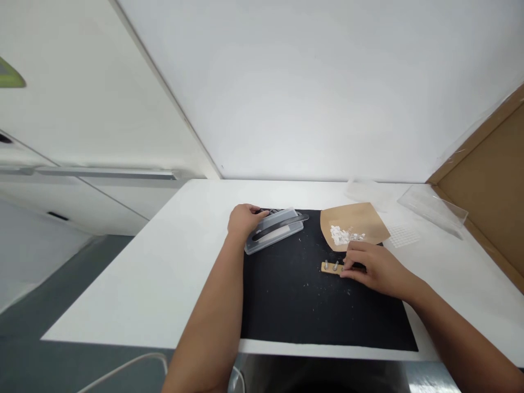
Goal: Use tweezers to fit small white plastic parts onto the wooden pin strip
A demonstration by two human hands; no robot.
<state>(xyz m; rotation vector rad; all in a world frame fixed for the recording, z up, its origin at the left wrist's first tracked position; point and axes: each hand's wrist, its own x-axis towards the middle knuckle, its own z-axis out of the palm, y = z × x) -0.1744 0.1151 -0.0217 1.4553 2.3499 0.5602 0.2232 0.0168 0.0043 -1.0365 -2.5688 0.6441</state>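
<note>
1. Here's my right hand (370,265), over the right half of the thin black rectangular mat (286,305), thumb and fingers pinched on the slim yellowish wooden strip (330,269); whether they grip wood or something fixed in it, I can't see.
2. The strip lies flat, right of the mat's middle, with two small silvery metal pegs (326,265) showing left of my fingertips; my hand hides its right end.
3. Over to my left hand (243,220): it's at the mat's far left corner, fingers at the shallow translucent plastic case (278,234). I can't tell if they're gripping.
4. That case sits askew at the mat's left edge, a long dark narrow tool (282,224) lying slantwise across it.
5. Just beyond my right hand, the tan sheet of paper (355,215) covers the mat's far right corner, with a heap of small white pieces (339,235) near its closest edge.
6. Right of the paper, on the white tabletop (164,273), there's a pale gridded sheet (403,236), and a clear plastic tray-like piece (434,210) towards the far right corner.
</note>
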